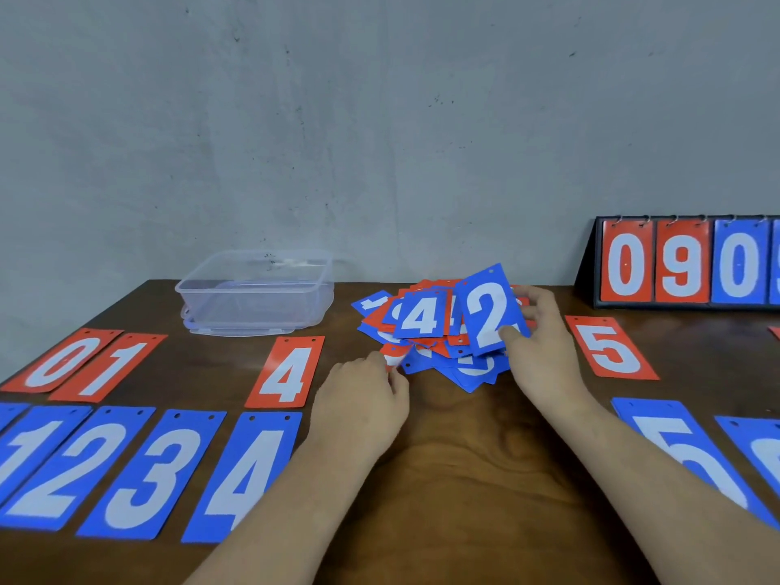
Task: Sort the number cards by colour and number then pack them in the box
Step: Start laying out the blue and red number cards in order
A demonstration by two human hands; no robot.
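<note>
A loose heap of red and blue number cards [426, 331] lies mid-table. My right hand [544, 344] pinches a blue 2 card [489, 308], tilted up over the heap. My left hand [363, 399] has its fingers curled at the heap's near left edge, touching a red card [394, 356]. Sorted cards lie flat: red 0 [63, 361], red 1 [112, 367], red 4 [287, 371] and red 5 [610, 348]; a nearer row has blue 1 [25, 453], 2 [71, 466], 3 [156, 475], 4 [249, 475] and 5 [683, 449]. A clear plastic box [257, 295] stands open at the back left.
A flip scoreboard [683, 263] showing 0 9 0 stands at the back right against the grey wall. Another blue card [759, 449] is cut off at the right edge. Bare wooden table [464, 479] shows between my forearms.
</note>
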